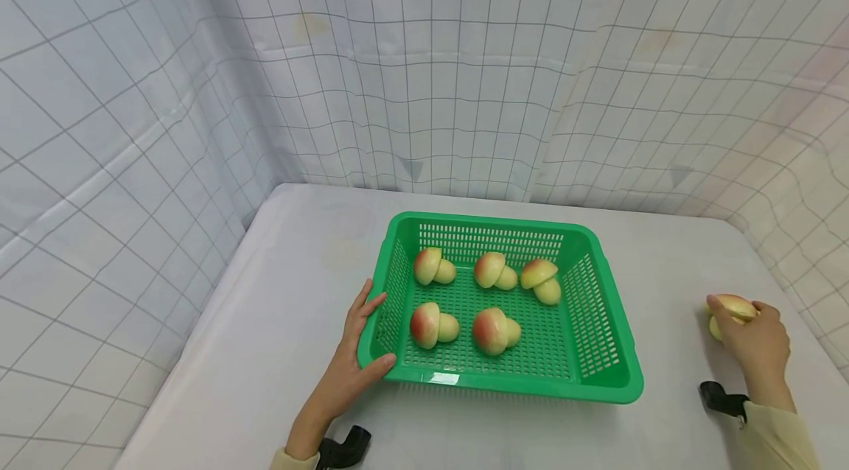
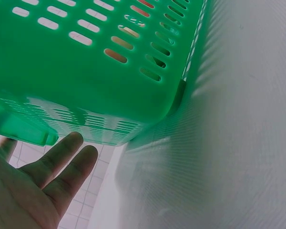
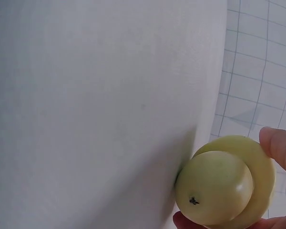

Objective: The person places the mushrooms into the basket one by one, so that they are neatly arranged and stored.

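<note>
Far right on the table, my right hand (image 1: 756,341) grips a toy mushroom (image 1: 735,306) by its cap. Seen from the right wrist, the mushroom's pale rounded stem (image 3: 214,186) faces the camera, with a small dark mark on its end. At the other side, my left hand (image 1: 345,374) rests against the front left corner of a green plastic basket (image 1: 511,385). Its thumb lies at the front rim, and its fingers (image 2: 69,179) extend fairly straight along the left side. Inside the basket lie several red-and-yellow toy mushrooms (image 1: 491,331), in two rows.
A white cloth covers the table (image 1: 312,256) under everything. White sheets with a dark grid pattern (image 1: 424,87) hang behind and at both sides. Each wrist wears a black camera mount (image 1: 345,448).
</note>
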Tool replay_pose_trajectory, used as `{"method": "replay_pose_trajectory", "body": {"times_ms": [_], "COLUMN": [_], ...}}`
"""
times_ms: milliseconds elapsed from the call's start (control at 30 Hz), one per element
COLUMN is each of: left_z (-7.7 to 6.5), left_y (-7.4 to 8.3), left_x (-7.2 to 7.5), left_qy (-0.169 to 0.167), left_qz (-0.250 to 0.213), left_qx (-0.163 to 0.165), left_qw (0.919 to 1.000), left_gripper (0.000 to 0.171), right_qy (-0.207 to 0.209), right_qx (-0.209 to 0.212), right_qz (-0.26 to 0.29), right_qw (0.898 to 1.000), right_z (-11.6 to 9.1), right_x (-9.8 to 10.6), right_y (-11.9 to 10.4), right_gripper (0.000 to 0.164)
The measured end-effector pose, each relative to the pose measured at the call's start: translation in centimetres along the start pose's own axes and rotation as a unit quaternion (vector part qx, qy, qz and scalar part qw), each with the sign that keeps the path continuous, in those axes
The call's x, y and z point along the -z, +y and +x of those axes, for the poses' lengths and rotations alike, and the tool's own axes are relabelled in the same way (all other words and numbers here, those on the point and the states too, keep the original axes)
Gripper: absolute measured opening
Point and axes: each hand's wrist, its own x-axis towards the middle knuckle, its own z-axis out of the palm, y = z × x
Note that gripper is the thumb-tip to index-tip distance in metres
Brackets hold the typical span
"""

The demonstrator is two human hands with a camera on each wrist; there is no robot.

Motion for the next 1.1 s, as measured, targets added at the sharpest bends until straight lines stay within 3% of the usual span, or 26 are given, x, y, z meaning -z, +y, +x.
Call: {"method": "replay_pose_trajectory", "body": {"times_ms": [400,1100], "left_z": [-0.1,0.1], "left_y": [0.0,0.1], "left_x": [0.0,0.0], "left_qy": [-0.005,-0.004], "left_qz": [-0.002,0.001], "left_qx": [-0.004,-0.006], "left_qw": [1.0,1.0], "left_gripper": [0.076,0.075], "right_qy": [0.002,0.039], "right_qx": [0.0,0.05], "right_qz": [0.01,0.048], "right_qw": [1.0,0.997], "right_z": [-0.9,-1.8], "right_x": [0.0,0.6], "right_y": [-0.6,-2.5], "right_gripper": [0.09,0.084]}}
